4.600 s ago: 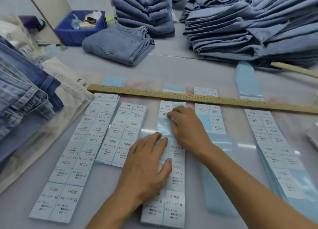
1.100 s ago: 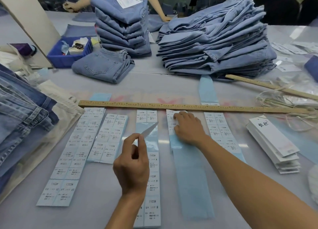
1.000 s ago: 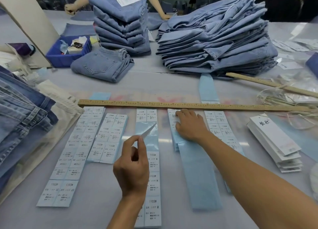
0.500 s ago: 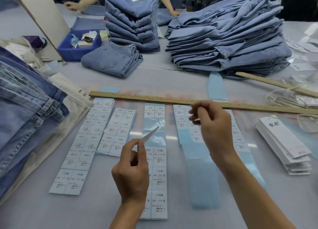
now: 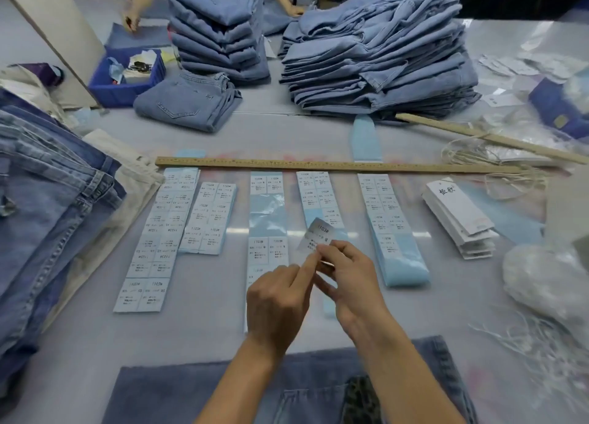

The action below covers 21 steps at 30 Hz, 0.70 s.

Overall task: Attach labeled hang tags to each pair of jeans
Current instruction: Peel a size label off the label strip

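Note:
Both hands meet above the table's middle. My left hand (image 5: 279, 299) and my right hand (image 5: 347, 278) pinch small white label stickers (image 5: 318, 237) printed "1103#", held up over the sheets. Several strips of label sheets on blue backing (image 5: 267, 200) lie in rows below a long wooden ruler (image 5: 318, 164). A stack of white hang tags (image 5: 459, 219) sits to the right. A pair of jeans (image 5: 287, 388) lies at the near table edge under my forearms.
Tall stacks of folded jeans (image 5: 379, 57) stand at the back, another pile (image 5: 47, 207) on the left. A blue bin (image 5: 124, 76) sits back left, strings (image 5: 497, 165) and plastic bags (image 5: 548, 283) to the right. Another person's hands (image 5: 130, 20) work across the table.
My right hand lifted off the label strip and came back to meet the left hand. Both now hold stickers together, lower and nearer me. The view tilted down, showing jeans at the near edge.

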### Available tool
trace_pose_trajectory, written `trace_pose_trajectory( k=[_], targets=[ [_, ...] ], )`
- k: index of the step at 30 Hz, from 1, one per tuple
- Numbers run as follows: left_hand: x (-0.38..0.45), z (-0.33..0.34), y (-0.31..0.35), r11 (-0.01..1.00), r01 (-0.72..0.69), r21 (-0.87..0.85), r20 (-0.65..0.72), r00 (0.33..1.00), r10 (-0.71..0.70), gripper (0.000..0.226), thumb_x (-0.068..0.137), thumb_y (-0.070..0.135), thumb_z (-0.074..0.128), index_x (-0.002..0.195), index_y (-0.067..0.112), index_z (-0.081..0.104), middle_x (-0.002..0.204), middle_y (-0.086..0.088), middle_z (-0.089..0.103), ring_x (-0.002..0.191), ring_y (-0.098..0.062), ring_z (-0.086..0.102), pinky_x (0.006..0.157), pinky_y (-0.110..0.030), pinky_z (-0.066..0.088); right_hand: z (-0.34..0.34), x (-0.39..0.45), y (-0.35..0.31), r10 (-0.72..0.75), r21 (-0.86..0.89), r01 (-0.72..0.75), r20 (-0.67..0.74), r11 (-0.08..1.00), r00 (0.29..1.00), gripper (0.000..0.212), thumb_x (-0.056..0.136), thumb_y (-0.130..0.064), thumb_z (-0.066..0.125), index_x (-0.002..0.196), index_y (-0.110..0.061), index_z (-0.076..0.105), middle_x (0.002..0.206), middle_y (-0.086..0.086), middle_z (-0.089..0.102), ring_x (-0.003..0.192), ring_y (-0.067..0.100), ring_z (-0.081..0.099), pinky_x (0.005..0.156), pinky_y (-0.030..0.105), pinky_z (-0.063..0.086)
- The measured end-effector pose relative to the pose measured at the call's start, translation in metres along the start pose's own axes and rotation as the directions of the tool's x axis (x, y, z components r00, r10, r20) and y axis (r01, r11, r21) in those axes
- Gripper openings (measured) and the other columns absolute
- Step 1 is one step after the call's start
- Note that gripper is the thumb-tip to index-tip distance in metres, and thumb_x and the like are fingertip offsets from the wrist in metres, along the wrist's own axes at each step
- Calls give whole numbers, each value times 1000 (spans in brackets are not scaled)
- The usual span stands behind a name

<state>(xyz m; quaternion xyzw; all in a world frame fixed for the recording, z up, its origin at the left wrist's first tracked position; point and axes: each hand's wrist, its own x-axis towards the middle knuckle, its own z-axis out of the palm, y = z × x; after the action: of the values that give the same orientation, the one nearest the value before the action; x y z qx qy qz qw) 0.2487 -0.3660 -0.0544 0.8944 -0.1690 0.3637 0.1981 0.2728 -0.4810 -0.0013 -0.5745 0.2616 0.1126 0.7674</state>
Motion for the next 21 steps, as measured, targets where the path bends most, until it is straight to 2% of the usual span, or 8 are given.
trace_pose_trajectory(
  k=[3,5,8,9,11,13,15,21],
  targets=[
    [-21,-20,34,973,96,-209,68,994,-84,33,99,22,63,128,7,69,75,-2,70,56,-15,61,45,-30,50,-34,-21,-13,-111,-11,111,-115,994,987,8,94,-17,70,86,-18,68,85,-1,73,85,16,65,77,31,55],
    [-46,-37,62,870,317,-379,224,943,-246,32,101,33,59,130,21,68,82,8,70,62,-8,61,52,-27,51,-67,-43,-16,-201,-95,186,-195,978,960,6,93,-17,71,87,-16,68,78,-6,69,79,10,62,74,30,53],
    [-59,-58,97,398,725,-563,505,682,-528,25,94,48,64,119,54,63,92,16,67,74,-6,63,61,-23,54,-110,-88,-4,-256,-270,228,-72,935,964,10,92,-15,72,83,-15,69,69,-11,63,70,4,59,72,28,51],
    [-59,-61,105,260,774,-577,560,607,-564,28,89,43,67,114,54,64,95,16,68,77,-6,64,62,-27,57,-120,-105,5,-228,-318,211,-18,924,973,11,92,-15,72,82,-14,68,68,-10,60,69,4,56,70,24,48],
    [-61,-60,117,108,795,-597,621,544,-565,28,85,24,70,107,41,71,92,11,72,75,-3,65,61,-24,58,-136,-135,21,-165,-372,165,31,914,986,11,92,-14,73,84,-9,68,73,-6,60,72,5,55,70,21,45],
    [-63,-61,131,70,819,-570,681,519,-516,26,84,0,70,94,24,74,83,5,75,67,0,64,60,-17,54,-148,-157,36,-135,-372,124,-3,920,991,7,91,-12,74,86,-9,70,80,0,66,78,9,58,77,25,47],
    [-62,-65,147,105,833,-544,728,530,-434,25,80,-14,72,81,11,72,71,-1,74,57,0,61,57,-12,51,-158,-170,43,-130,-377,100,-55,921,990,7,91,-10,73,86,-10,69,80,0,66,77,7,58,78,25,47],
    [-59,-53,166,200,853,-483,751,520,-408,21,75,-18,76,69,1,69,65,-17,70,49,-4,57,54,-8,47,-175,-168,51,-111,-325,35,-218,945,970,15,89,-8,74,78,-18,73,67,-4,67,64,4,58,67,21,48]
  ],
)
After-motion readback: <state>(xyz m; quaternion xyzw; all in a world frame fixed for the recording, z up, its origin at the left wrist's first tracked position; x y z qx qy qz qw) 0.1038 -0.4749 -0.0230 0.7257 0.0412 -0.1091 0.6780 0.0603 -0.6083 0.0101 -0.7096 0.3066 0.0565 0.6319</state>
